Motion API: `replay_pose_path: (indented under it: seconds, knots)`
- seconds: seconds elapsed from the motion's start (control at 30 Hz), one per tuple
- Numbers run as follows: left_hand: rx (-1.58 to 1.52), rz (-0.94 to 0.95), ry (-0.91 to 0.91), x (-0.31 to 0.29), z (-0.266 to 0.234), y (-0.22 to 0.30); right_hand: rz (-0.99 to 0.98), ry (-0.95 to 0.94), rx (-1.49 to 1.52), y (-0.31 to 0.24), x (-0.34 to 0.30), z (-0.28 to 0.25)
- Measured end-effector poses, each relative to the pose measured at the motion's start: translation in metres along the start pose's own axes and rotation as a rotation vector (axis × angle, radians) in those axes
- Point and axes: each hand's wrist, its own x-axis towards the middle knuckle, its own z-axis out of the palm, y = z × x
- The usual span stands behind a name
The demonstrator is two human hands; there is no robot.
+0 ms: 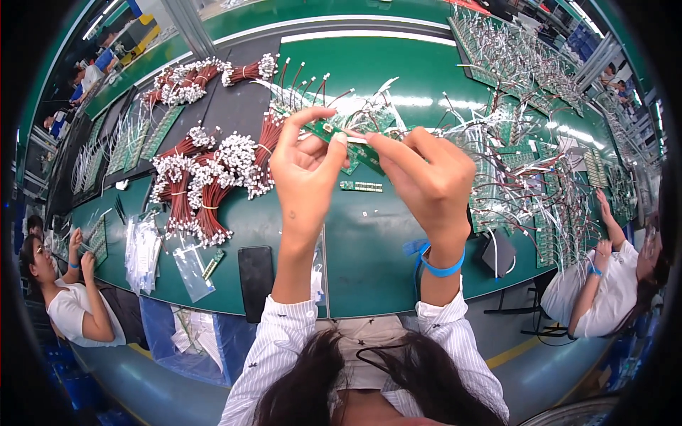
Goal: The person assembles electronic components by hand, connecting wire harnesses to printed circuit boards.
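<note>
Gripping a green board point(367, 157), the left hand point(307, 160) holds it up over the table point(366, 245). The right hand point(426, 172) is at the board too, but I cannot tell if it pinches anything. Bunches of red wires point(211, 206) lie to the left.

Held board point(368, 159): smooth
Tabletop point(369, 248): smooth — glossy
Bag point(190, 273): clear plastic — shiny
Sleeves point(444, 318): matt cloth
Post point(186, 27): smooth metal

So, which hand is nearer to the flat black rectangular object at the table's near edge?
Left. The left hand is beyond the black object and slightly right of it; the right hand is farther right.
</note>
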Motion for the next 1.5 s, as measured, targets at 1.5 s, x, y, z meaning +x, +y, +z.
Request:
replay_pose_path:
  seconds: [1.5]
  knots:
    - [0.039, 0.259, -0.035, -0.013, 0.0, 0.025, 0.659, -0.073, 0.888, -0.04, 0.002, -0.015]
